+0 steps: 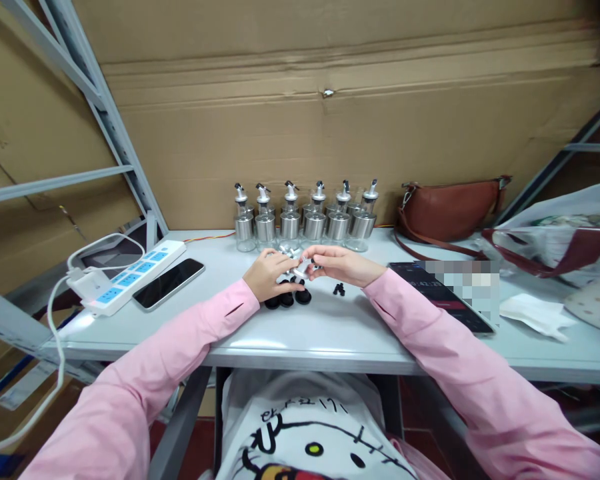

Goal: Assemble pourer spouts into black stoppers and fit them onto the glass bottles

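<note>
A small silver pourer cap [303, 268] is between my two hands, above the middle of the table. My right hand [341, 264] pinches it from the right. My left hand [271, 274] reaches in from the left with its fingers bent around the cap's left side; whether they grip it is unclear. Black round stoppers [287, 297] lie just under my left hand. More silver parts [289, 251] show behind my fingers. A little pile of black pieces [339, 289] sits right of the stoppers.
Several steel-and-glass bottles [289, 225] with pourers stand along the cardboard wall [280, 133]. At left are a power strip [140, 277] and a phone [169, 285]. At right are a brown bag [447, 210], a large dark device [443, 297], a tissue [537, 315] and a plastic bag [560, 233].
</note>
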Action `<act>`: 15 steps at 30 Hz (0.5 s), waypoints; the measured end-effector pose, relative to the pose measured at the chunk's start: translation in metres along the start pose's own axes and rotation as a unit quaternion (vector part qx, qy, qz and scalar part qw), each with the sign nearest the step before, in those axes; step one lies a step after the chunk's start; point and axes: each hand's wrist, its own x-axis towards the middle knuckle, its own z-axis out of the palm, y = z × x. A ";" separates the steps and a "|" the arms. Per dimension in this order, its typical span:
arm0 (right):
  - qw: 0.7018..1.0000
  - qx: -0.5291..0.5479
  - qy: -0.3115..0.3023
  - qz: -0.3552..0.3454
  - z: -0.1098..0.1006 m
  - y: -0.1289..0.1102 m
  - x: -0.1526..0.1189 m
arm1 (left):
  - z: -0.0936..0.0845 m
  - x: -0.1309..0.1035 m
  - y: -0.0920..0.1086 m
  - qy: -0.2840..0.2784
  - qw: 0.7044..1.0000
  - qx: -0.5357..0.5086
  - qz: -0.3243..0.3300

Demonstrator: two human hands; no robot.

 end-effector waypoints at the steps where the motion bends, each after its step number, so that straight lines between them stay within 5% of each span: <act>1: 1.000 0.003 0.007 -0.005 0.000 0.000 0.000 | -0.001 0.000 0.001 -0.009 1.000 -0.016 -0.013; 9: 0.998 0.019 0.048 -0.026 -0.002 -0.004 0.000 | 0.002 0.002 0.004 -0.127 0.981 -0.100 -0.111; 15: 0.993 0.045 0.098 -0.056 0.000 -0.009 -0.001 | 0.006 0.002 0.001 -0.127 0.982 -0.095 -0.098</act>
